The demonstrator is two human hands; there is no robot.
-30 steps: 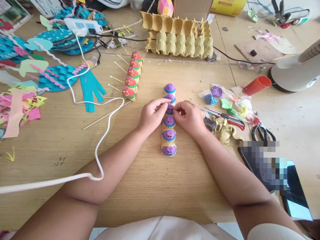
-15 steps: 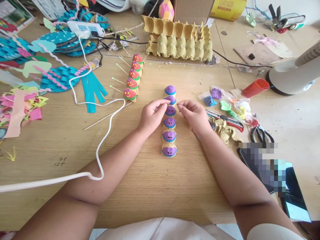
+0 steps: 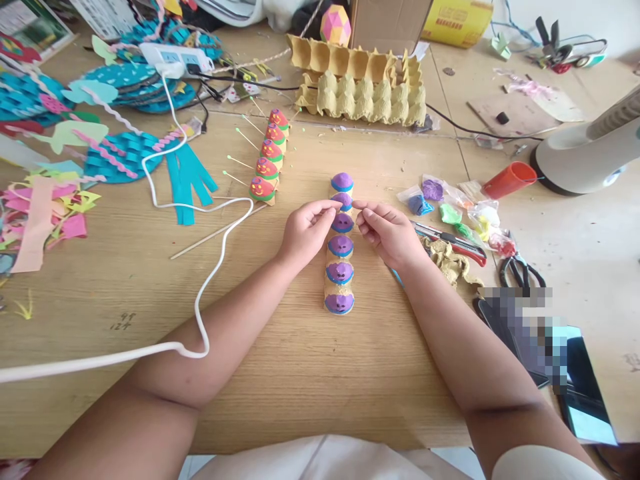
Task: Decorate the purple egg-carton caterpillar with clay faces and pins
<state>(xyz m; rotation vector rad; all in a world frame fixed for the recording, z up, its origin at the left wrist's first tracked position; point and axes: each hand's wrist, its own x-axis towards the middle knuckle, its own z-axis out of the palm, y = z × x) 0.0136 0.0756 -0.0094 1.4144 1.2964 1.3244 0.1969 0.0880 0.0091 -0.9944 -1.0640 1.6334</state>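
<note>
A strip of egg-carton cups [image 3: 340, 248] with purple and blue clay domes runs straight away from me on the table. The nearer domes carry small black eyes and mouths. My left hand [image 3: 311, 230] is closed in a pinch just left of the second dome from the far end; whatever its fingertips hold is too small to name. Opposite it, on the right side of the strip, my right hand [image 3: 390, 233] has its index finger reaching toward the left fingertips. Its other fingers are curled by the thumb, and anything between them cannot be made out.
At the left rear stands a red and green strip [image 3: 269, 160] with thin antenna sticks. A white cable [image 3: 220, 253] winds past my left arm. On the right lie clay bags [image 3: 453, 212], a utility knife [image 3: 453, 240], scissors [image 3: 523, 273] and phones [image 3: 590, 387]. Egg cartons [image 3: 365, 97] sit behind.
My right index finger has stretched toward the left hand, while the thumb and other fingers have shifted slightly. My left hand stays almost in place. The whole view has shifted a little.
</note>
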